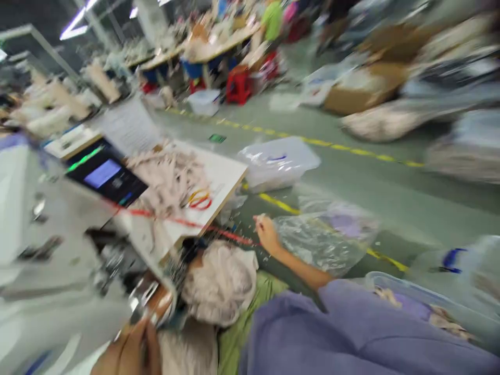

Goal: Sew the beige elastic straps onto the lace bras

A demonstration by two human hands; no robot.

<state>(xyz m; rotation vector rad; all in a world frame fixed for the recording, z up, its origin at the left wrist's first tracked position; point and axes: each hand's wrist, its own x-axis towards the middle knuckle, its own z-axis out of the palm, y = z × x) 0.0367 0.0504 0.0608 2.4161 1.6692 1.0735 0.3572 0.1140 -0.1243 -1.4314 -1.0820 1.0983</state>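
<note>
At the bottom left, my left hand point(130, 349) is close to the metal parts of a sewing machine point(152, 299). Its thumb and fingers are pinched together; what they hold, if anything, is blurred. My right hand point(267, 235) reaches out past the table edge above the floor, its fingers drawn together, and I cannot make out anything in them. A red strip point(187, 223) runs across the table and ends near that hand. Between my hands lies a bunched pale beige fabric point(221, 281), with green cloth point(261, 297) beneath it.
Beige fabric pieces point(172, 174) and red and yellow rings point(200, 199) lie on the white table point(221, 169). A control panel point(105, 172) stands at left. On the floor are a lidded plastic box point(279, 161), a plastic bag point(312, 239) and a fabric bin point(410, 294) beside me.
</note>
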